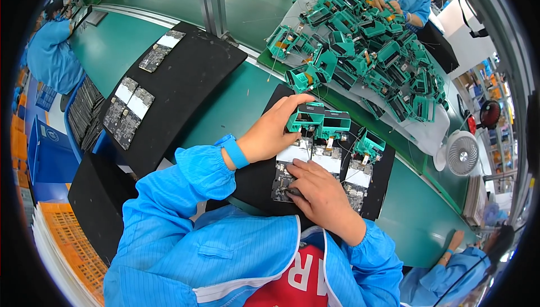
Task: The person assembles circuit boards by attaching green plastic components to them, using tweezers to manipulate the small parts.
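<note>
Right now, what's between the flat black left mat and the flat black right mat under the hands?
The head view shows smooth green tabletop between the left mat and the right mat; lower down, the blue fabric left sleeve crosses over.

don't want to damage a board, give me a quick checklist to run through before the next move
1. Left hand on the leftmost near green plastic housing: ok, thumb and fingers are against it.
2. Near circuit boards on the black mat: ok, three lie there side by side.
3. Board surface under the right hand: cannot tell, the hand covers it.
4. Rightmost near housing apart from both hands: ok.
5. Heaped green housings in order: not ok, they lie jumbled on the white sheet.
</note>
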Motion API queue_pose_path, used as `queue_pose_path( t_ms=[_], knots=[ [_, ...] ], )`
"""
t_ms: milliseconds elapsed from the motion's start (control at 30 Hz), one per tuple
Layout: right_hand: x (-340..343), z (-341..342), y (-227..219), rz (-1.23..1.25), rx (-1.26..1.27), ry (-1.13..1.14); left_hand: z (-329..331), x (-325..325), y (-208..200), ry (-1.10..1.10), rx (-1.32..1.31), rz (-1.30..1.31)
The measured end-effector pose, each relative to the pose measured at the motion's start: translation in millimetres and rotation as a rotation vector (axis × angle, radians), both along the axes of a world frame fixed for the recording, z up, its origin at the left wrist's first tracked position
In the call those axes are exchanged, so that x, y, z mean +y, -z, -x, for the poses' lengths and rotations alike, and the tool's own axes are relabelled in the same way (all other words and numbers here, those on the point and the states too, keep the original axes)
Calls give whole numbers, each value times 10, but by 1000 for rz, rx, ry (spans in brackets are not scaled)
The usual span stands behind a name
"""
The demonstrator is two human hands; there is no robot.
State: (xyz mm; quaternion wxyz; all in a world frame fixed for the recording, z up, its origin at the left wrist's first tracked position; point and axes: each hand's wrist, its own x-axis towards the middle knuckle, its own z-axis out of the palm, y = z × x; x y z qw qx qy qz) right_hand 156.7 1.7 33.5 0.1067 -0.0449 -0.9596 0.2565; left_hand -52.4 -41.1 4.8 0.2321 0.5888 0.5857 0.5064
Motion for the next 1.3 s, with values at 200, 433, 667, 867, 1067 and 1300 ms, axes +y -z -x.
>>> queue_pose_path(
  t_ms=[200, 433, 667, 867, 1067, 1300],
  knots=[
    [-6, 10, 28, 12, 14, 20, 5, 7, -14, 13, -20, 87],
    [5, 25, 11, -21, 0, 3, 14, -6, 37, 35, 6, 56],
    [295, 157, -120, 49, 108, 267, -4, -4, 105, 36, 26, -36],
    [340, 388, -24, -385, 98, 232, 17, -18, 82, 63, 1, -18],
    [355, 472, 2, -471, 81, 225, 40, -13, 32, 59, -47, 112],
    [331, 517, 15, -492, 33, 242, 54, -7, 23, 55, -39, 94]
  ],
)
